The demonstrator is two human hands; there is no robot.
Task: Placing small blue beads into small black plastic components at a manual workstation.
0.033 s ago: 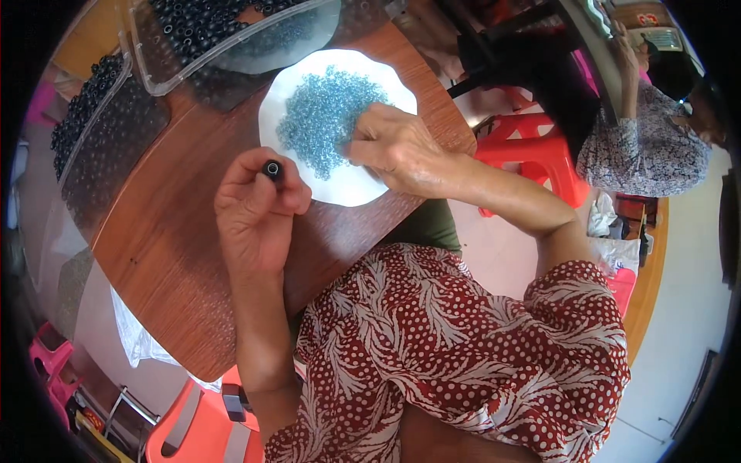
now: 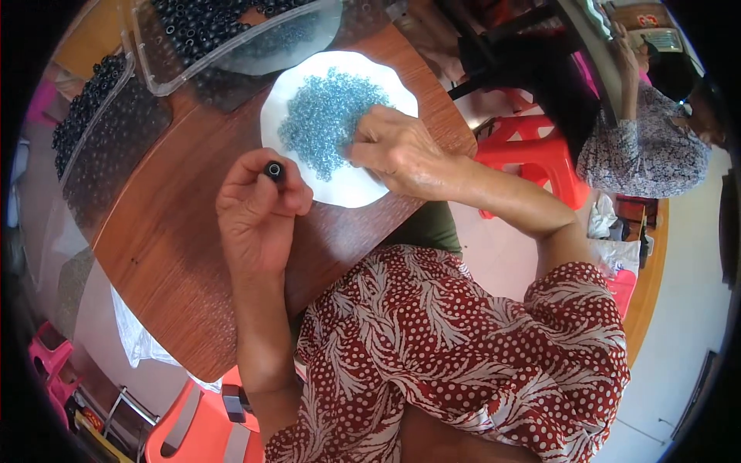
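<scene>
In my left hand (image 2: 258, 207), held upright over the table's near side, thumb and fingers close round a small black cylindrical piece (image 2: 274, 170) with a pale ring at its end. To its right, a white scalloped plate (image 2: 351, 194) carries a heap of tiny clear-blue beads (image 2: 323, 119). My right hand (image 2: 401, 153) reaches over the plate from the right, its fingers drawn together at the heap's right edge. Its fingertips are partly hidden, and I cannot make out what they hold, if anything.
Clear plastic tubs (image 2: 202, 72) of black ring-like pieces (image 2: 193, 29) stand on the far left of the brown wooden table (image 2: 170, 262). Beyond the table at right are a red plastic stool (image 2: 532, 150) and another person (image 2: 644, 147). A red chair (image 2: 174, 432) is at lower left.
</scene>
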